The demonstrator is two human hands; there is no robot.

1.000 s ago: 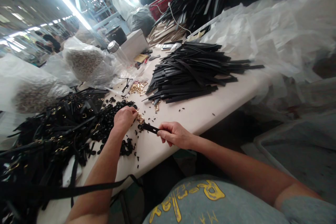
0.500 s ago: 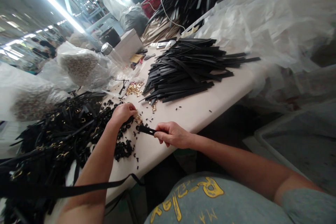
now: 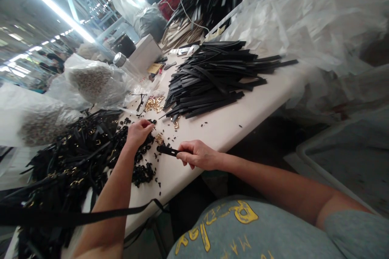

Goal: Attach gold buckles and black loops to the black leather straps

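Note:
My right hand (image 3: 199, 156) is closed round the end of a black strap (image 3: 168, 151), holding it just above the white table (image 3: 243, 117). My left hand (image 3: 138, 132) hovers over a heap of small black loops (image 3: 138, 162), its fingers curled downward; I cannot make out anything in them. A few gold buckles (image 3: 159, 139) lie between the two hands. More gold buckles (image 3: 153, 104) sit further back. A large stack of flat black straps (image 3: 209, 77) lies on the table beyond my hands.
A tangled heap of black straps with gold buckles (image 3: 67, 158) fills the left. Clear bags of small parts (image 3: 91, 81) stand behind it. A white box (image 3: 146, 50), a bottle (image 3: 124, 64) and crumpled plastic sheeting (image 3: 304, 24) lie further off. One long strap (image 3: 91, 214) hangs over the table's front edge.
My left hand has drawn back from the gold buckles toward the loop heap. The right hand still holds the strap in about the same place. The view has shifted slightly.

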